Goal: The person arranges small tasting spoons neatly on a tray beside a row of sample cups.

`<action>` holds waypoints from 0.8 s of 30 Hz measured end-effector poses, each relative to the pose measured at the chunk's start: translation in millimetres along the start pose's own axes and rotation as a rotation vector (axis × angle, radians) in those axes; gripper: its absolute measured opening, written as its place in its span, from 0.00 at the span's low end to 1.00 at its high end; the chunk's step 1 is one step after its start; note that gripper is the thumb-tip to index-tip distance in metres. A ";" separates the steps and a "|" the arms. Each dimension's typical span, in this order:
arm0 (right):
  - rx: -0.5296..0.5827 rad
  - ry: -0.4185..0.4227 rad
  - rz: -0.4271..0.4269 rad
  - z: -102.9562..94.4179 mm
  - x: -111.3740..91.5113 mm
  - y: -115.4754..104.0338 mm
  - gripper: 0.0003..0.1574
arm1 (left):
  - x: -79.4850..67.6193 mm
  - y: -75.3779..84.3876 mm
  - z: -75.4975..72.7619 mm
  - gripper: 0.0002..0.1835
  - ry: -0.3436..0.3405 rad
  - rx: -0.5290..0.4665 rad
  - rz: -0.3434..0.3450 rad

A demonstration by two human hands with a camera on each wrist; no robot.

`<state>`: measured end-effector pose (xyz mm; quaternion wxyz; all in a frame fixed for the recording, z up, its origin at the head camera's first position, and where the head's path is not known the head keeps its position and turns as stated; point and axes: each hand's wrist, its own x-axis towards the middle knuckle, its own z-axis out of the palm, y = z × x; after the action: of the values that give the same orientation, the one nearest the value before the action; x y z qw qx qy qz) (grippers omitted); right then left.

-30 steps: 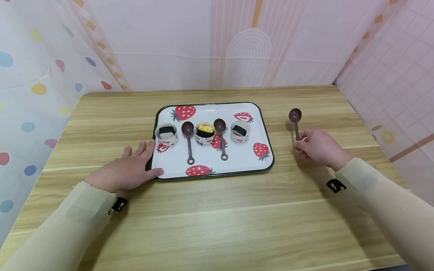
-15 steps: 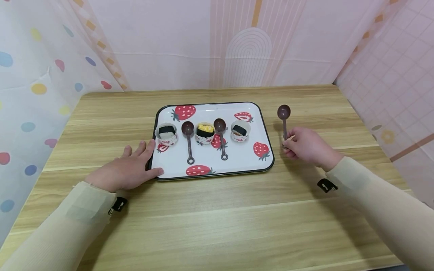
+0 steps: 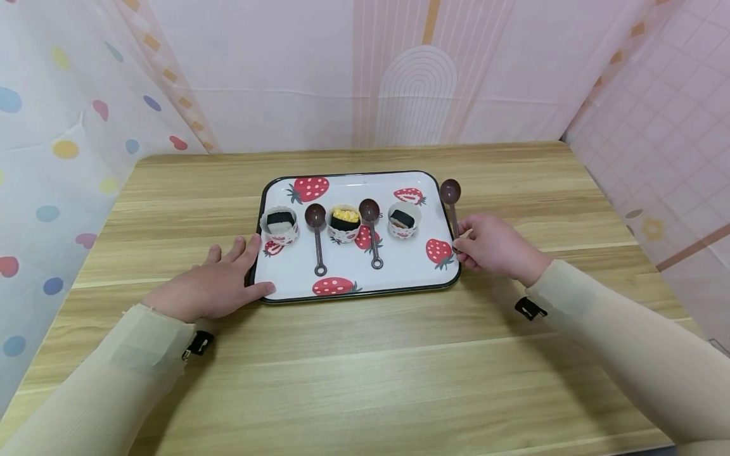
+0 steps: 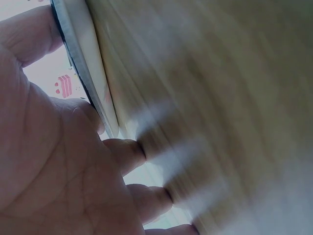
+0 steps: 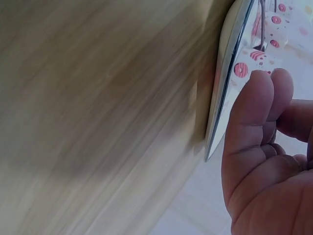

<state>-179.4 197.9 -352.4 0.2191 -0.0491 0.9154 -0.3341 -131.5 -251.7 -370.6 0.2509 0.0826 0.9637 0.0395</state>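
My right hand [image 3: 495, 247] pinches the handle end of a brown measuring spoon [image 3: 450, 191], bowl pointing away from me, over the right rim of a strawberry-print tray [image 3: 393, 278]. Fingers spread, my left hand [image 3: 208, 288] rests at the tray's left edge, thumb over the rim. On the tray stand three paper cups with sushi pieces: a left cup [image 3: 279, 237], a middle cup [image 3: 344, 235] with yellow topping, and a right cup [image 3: 403, 232]. Two more brown spoons lie between them, a left spoon [image 3: 317, 244] and a right spoon [image 3: 372, 228]. In the right wrist view the held spoon is hidden.
The wooden table [image 3: 365, 367] extends around the tray on all sides. Behind it hangs a pink patterned curtain [image 3: 274, 76], with a dotted sheet [image 3: 68, 126] at the left and a grid-print sheet [image 3: 678, 126] at the right.
My right hand has moved left with the measuring spoon, from the bare table to the tray's right rim. The left hand and the tray have stayed in place.
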 end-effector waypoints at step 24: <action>-0.036 -0.030 0.049 9.0 4.0 -10.1 0.11 | -0.8 0.9 -1.0 0.60 0.000 -0.003 0.003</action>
<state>-179.6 183.8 -353.7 0.2398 -0.0357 0.9189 -0.3112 -131.2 -251.0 -369.2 0.2507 0.0838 0.9636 0.0413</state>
